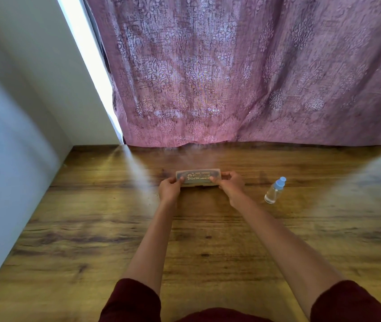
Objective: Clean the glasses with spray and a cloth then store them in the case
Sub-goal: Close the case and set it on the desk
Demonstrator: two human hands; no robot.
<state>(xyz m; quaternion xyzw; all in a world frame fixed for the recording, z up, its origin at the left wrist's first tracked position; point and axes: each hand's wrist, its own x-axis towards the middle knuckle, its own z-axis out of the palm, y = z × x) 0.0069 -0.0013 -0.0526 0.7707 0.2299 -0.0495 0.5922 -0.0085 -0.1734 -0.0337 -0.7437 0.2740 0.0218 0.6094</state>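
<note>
Head view: case (pixel 198 177) between both hands

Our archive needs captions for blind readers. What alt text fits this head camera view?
Two bare hands, the left hand and the right hand, grip the ends of a translucent glasses case lying on a wooden table. A small spray bottle with a blue cap stands to its right, before a pink patterned curtain.

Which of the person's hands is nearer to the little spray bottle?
Right. The right hand grips the case's end beside the spray bottle; the left hand holds the far end.
</note>
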